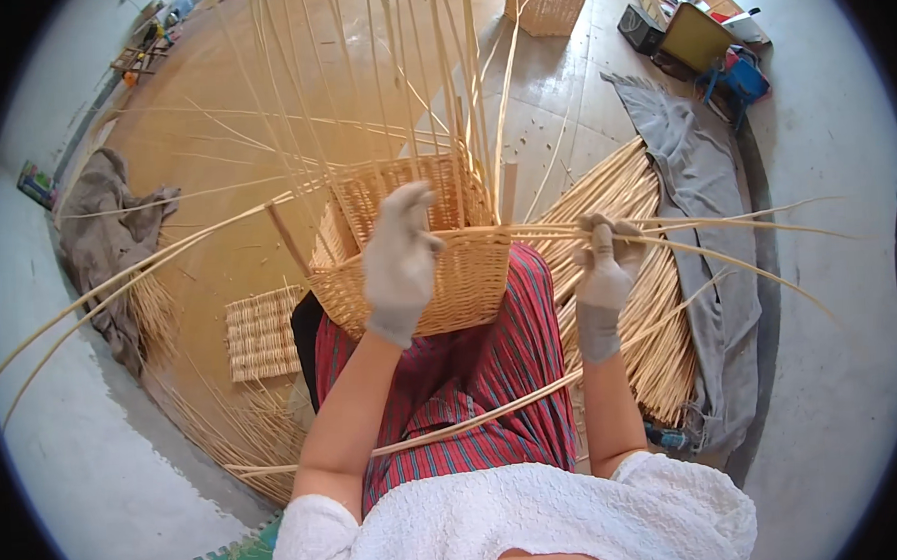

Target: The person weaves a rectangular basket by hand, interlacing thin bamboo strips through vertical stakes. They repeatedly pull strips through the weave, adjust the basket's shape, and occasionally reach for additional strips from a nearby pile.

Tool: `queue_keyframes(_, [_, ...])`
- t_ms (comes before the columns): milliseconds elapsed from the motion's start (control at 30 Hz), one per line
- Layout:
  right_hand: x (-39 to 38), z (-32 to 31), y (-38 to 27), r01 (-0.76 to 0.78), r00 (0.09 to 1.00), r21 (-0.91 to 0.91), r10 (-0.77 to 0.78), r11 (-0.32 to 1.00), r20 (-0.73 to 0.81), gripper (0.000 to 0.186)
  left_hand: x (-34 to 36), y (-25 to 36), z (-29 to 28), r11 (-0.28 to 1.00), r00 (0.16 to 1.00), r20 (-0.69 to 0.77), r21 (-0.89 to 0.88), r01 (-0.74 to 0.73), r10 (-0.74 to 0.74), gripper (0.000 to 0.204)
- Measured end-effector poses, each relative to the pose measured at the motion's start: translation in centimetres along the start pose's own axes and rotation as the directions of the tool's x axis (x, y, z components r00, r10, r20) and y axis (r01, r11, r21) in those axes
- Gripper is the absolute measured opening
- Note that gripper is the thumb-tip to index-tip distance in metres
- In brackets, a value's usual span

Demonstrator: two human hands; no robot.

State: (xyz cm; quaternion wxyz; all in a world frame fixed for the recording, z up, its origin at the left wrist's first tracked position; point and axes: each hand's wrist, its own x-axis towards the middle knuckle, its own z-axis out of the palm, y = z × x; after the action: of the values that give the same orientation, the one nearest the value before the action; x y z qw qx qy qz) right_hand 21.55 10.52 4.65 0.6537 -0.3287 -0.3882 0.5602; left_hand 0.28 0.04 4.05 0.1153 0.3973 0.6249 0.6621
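Note:
A partly woven wicker basket (459,285) rests on my lap, with long upright rods (374,73) rising from its far side. My left hand (399,257), in a pale glove, is raised in front of the basket's near wall. Its fingers are loosely bent, with the thumb apart, and nothing shows in them. To the right of the basket, my gloved right hand (608,268) is closed around several long wicker rods (686,225). These run from the basket's near rim out to the right. The left hand hides part of the rim.
A large bundle of wicker rods (662,356) lies right on a grey cloth (713,268). A woven panel (261,336) and loose rods (230,425) are at left. Another basket (547,3) stands at the back. Long rods (138,274) stick out leftward. Boxes (696,37) stand far right.

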Motion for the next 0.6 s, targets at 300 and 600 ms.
queue_keyframes(300, [6.7, 13.5, -1.4, 0.782, 0.618, -0.611, -0.281, 0.121, 0.735, 0.057, -0.5, -2.0, 5.3, 0.877, 0.842, 0.245, 0.156, 0.455, -0.481, 0.029])
queue_keyframes(600, [-9.1, 0.0, -1.9, 0.663, 0.211, -0.528, 0.545, 0.53, 0.811, 0.043, -0.1, -2.5, 3.8, 0.862, 0.832, 0.309, -0.067, 0.502, -0.461, 0.025])
